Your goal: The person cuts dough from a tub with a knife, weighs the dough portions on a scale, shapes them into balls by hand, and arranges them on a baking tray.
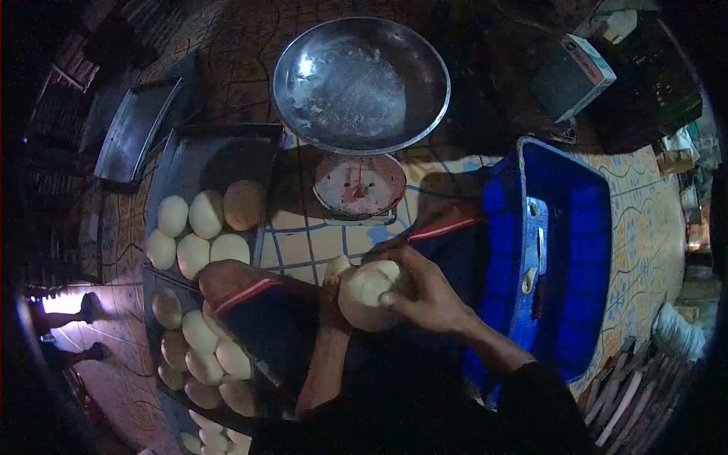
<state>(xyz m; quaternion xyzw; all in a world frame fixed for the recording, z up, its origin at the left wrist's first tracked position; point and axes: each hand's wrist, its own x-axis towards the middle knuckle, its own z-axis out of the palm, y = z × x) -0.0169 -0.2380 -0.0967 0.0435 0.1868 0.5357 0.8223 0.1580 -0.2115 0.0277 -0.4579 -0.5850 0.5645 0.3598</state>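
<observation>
The right hand [431, 294] curves around a pale ball of dough [362, 302], its fingers bent over the top and its thumb pressed to the surface. The left hand [331, 297] lies against the ball's left side; its fingers are largely hidden, so how far they close cannot be told. The dough is between the two hands, above the person's lap and between the bent knees (red-and-white trim crosses the dark cloth on each leg).

Straight ahead of the hands, a dial scale [359, 187] with a round, shallow metal pan [360, 87] stands on the tiled floor [292, 241]. To the left of the left hand, a dark tray [220, 144] bears more dough balls [193, 255]. A blue plastic crate [584, 227] stands just to the right of the right hand.
</observation>
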